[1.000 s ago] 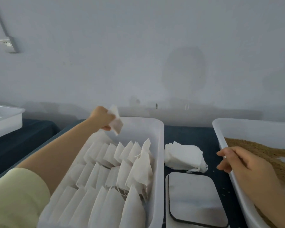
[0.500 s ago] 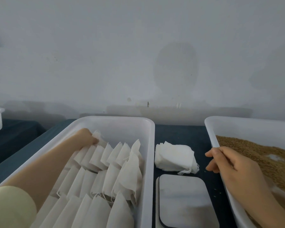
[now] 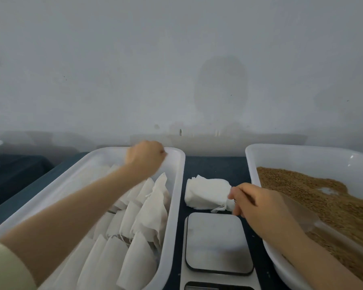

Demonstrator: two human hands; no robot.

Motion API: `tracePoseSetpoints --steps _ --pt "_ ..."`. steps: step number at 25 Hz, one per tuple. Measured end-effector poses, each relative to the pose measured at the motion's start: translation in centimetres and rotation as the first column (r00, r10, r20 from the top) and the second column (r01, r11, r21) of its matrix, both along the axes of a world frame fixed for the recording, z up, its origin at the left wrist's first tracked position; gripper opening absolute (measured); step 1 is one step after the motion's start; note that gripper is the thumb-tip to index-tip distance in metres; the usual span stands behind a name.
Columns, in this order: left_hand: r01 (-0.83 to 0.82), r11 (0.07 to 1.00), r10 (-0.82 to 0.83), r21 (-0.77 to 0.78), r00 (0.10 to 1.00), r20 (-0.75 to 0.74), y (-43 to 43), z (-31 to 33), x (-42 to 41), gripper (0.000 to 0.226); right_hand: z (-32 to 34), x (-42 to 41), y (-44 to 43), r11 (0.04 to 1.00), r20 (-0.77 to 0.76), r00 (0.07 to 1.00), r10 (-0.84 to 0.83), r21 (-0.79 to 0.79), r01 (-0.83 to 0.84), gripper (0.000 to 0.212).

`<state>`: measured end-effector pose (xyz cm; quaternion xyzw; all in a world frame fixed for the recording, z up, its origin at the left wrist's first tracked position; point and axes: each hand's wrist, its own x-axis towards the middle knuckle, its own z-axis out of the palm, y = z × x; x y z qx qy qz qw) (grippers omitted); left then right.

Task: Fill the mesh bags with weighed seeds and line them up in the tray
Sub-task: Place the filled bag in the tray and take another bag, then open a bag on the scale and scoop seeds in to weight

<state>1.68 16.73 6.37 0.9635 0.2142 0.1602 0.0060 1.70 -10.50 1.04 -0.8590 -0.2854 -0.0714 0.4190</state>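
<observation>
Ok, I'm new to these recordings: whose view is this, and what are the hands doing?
No machine here: one camera on a person's head looks down at their bare hands. The left hand, blurred and curled, is over the far end of the left tray, where mesh bags stand in rows; whether it holds anything is unclear. The right hand pinches the edge of a pile of empty bags. Nearer the camera sits a scale; the right tray holds brown seeds.

Stained grey wall point(image 3: 176, 59) behind dark tabletop point(image 3: 214, 166).
</observation>
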Motion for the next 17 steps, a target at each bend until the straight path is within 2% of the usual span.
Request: tracePoseSetpoints --steps 3,6,8,10,11,13,14,15,17 --pt "0.224 0.973 -0.216 0.052 0.968 -0.127 -7.1 -2.1 1.4 0.029 -0.2 -0.1 0.1 0.994 0.003 0.997 0.075 -0.082 -0.075 0.028" --pt "0.434 0.901 -0.41 0.03 0.871 -0.271 -11.1 -4.6 1.8 0.032 -0.2 0.2 -0.1 0.991 0.017 0.996 0.086 -0.1 -0.084 0.03" --pt "0.497 0.868 -0.456 -0.008 0.789 -0.411 -11.3 -5.9 1.6 0.039 -0.2 0.1 -0.1 0.99 0.039 0.995 0.091 -0.109 -0.086 0.029" --pt "0.498 0.866 -0.458 -0.05 0.747 -0.482 -11.3 -5.9 1.4 0.041 -0.2 -0.1 -0.1 0.99 0.041 0.996 0.085 -0.116 -0.079 0.029" --pt "0.46 0.885 -0.43 -0.07 0.75 -0.503 -11.8 -5.7 1.5 0.032 -0.2 -0.2 -0.2 0.99 0.031 0.996 0.08 -0.121 -0.076 0.029" --pt "0.272 0.951 -0.307 -0.147 0.778 -0.548 -13.1 -5.0 2.2 0.006 -0.2 -0.4 -0.4 0.99 0.007 0.997 0.076 -0.122 -0.075 0.029" --pt "0.166 0.974 -0.226 -0.155 0.781 -0.582 -13.5 -4.6 2.4 0.012 -0.2 -0.6 -0.4 0.99 0.001 0.997 0.075 -0.117 -0.074 0.029" --pt "0.125 0.982 -0.186 -0.142 0.776 -0.603 -13.5 -4.6 2.4 0.009 -0.1 -0.6 -0.5 0.991 0.004 0.997 0.072 -0.114 -0.071 0.029" --pt "0.223 0.974 -0.204 -0.034 0.807 -0.554 -12.4 -5.3 2.8 0.018 -0.1 -0.6 -0.4 0.991 0.008 0.998 0.069 -0.113 -0.068 0.029"
